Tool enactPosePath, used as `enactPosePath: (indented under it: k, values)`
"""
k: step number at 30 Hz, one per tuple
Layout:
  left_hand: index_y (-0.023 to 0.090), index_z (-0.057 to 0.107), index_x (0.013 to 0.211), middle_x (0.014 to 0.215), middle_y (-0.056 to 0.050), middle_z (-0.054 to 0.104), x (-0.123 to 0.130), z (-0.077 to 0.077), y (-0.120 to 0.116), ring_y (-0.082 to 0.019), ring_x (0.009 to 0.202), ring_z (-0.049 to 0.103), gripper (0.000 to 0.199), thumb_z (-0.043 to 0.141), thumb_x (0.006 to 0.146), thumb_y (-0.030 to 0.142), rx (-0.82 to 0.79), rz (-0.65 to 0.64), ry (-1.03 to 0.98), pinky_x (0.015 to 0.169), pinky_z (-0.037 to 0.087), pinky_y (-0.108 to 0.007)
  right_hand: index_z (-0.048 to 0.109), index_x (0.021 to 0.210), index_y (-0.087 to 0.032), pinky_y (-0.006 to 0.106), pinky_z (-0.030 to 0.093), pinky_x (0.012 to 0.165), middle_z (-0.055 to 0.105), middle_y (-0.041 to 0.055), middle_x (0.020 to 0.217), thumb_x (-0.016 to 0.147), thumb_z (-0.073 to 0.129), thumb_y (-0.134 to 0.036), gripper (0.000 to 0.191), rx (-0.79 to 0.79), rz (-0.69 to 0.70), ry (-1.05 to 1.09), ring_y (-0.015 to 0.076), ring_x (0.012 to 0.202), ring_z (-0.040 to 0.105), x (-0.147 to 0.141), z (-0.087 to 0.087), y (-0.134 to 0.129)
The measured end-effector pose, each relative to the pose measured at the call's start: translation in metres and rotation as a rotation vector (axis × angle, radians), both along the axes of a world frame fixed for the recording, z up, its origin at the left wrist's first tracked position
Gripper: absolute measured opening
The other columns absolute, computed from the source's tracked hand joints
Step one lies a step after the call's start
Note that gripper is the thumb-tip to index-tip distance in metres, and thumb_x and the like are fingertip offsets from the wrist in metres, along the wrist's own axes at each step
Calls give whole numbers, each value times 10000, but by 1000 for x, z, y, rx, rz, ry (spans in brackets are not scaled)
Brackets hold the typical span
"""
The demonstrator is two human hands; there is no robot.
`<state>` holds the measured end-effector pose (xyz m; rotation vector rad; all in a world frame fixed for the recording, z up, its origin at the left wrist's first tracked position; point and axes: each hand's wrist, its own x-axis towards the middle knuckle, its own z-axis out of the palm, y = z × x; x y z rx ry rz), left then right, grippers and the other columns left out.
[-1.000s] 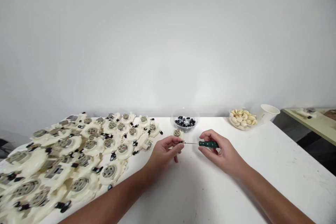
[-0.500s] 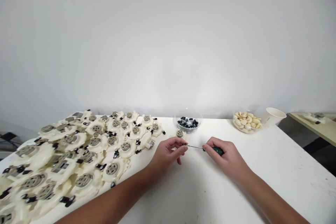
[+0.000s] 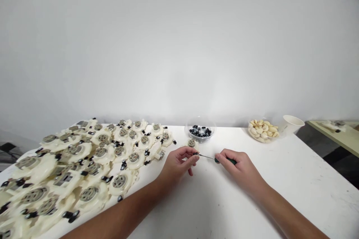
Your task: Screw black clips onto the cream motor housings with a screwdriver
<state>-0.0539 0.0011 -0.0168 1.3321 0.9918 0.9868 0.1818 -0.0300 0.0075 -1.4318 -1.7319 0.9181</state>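
My right hand [image 3: 237,162] is closed round the green handle of a screwdriver [image 3: 208,157], whose thin metal shaft points left. The fingertips of my left hand [image 3: 182,160] pinch a small black part [image 3: 196,153], and the screwdriver's tip reaches it. Fingers hide most of that part. Just beyond my left hand lies a cream plastic housing [image 3: 192,143] with a grey round motor, partly covered by the hand. Further back stands a clear bowl [image 3: 201,140] of small black parts and shiny bits.
Many similar cream housings [image 3: 119,181] with motors and black pieces are spread over the left of the white table [image 3: 224,209]. At the back right stand a clear bowl of cream pieces [image 3: 263,130] and a tilted white cup [image 3: 293,121]. A yellowish table [image 3: 339,136] lies beyond.
My right hand has tilted the screwdriver, its handle now slightly lower. My left hand keeps its pinch on the small black part. The whole view has shifted slightly.
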Motion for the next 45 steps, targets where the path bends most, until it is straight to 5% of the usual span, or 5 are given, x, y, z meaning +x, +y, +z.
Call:
enactPosePath:
  k: [9, 14, 25, 35, 45]
  values:
    - [156, 700, 955, 689, 15, 617, -1, 0, 3, -95, 507, 552, 327, 770, 821, 445, -20, 27, 4, 440, 517, -205, 563, 933, -229, 253, 376, 626, 558, -27, 793, 952, 632, -412, 197, 31, 115, 67, 149, 700, 489, 1, 16, -4]
    - [157, 699, 964, 698, 7, 616, -2, -2, 5, -114, 556, 571, 338, 764, 825, 458, -24, 34, -9, 451, 526, -209, 638, 922, -236, 260, 415, 622, 655, 5, 861, 946, 651, -425, 191, 136, 83, 23, 162, 733, 559, 5, 6, 0]
    - [157, 709, 964, 706, 18, 606, -1, 5, 0, -93, 509, 551, 335, 786, 800, 439, 4, 11, 18, 455, 519, -214, 712, 889, -226, 273, 416, 577, 706, 31, 824, 953, 598, -489, 293, 134, 67, -36, 189, 722, 588, 8, 14, 1]
    - [149, 716, 975, 745, 17, 588, -1, 5, -4, -78, 505, 552, 320, 773, 825, 425, 66, -26, 58, 473, 540, -218, 574, 608, -179, 278, 276, 545, 439, -24, 543, 1024, 392, -600, 619, -93, -5, -26, 134, 541, 384, 6, -2, 3]
    - [158, 706, 966, 695, 13, 612, -1, 7, -1, -102, 512, 552, 329, 758, 822, 449, 21, 71, 59, 453, 526, -218, 577, 952, -228, 238, 336, 551, 511, -35, 736, 935, 624, -485, 262, -33, 114, 126, 132, 623, 430, -1, 18, -3]
